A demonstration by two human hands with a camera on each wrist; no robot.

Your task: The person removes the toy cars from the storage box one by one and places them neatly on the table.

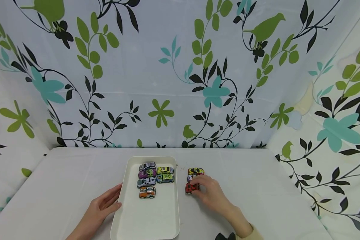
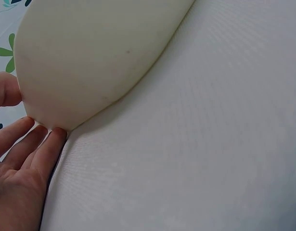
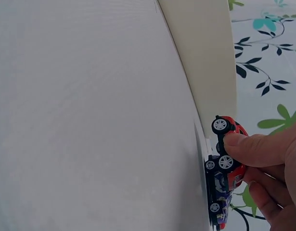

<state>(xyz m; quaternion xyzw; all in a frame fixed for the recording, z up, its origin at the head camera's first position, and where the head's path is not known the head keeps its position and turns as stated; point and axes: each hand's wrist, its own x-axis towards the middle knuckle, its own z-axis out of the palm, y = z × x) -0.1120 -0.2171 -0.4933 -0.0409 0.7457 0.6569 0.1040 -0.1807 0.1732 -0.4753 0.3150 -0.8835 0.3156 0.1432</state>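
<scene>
My right hand (image 1: 212, 195) pinches a red toy car (image 1: 192, 188) between thumb and fingers, just right of the tray. In the right wrist view the red car appears raised off the table, wheels facing the camera, close to a purple-patterned toy car (image 3: 219, 192). Behind these stands a yellow toy car (image 1: 196, 171). My left hand (image 1: 103, 205) rests its extended fingertips and thumb against the left outer wall of the white tray (image 1: 147, 221). Inside the tray sit several toy cars in two columns, among them an orange one (image 1: 147, 192) and a purple one (image 1: 147, 173).
The white table (image 1: 243, 173) spreads around the tray on both sides. Leaf-and-bird patterned cloth (image 1: 156, 83) rises behind the table and along its sides. A small black object (image 1: 225, 236) shows at the lower edge, beside the right sleeve (image 1: 250, 233).
</scene>
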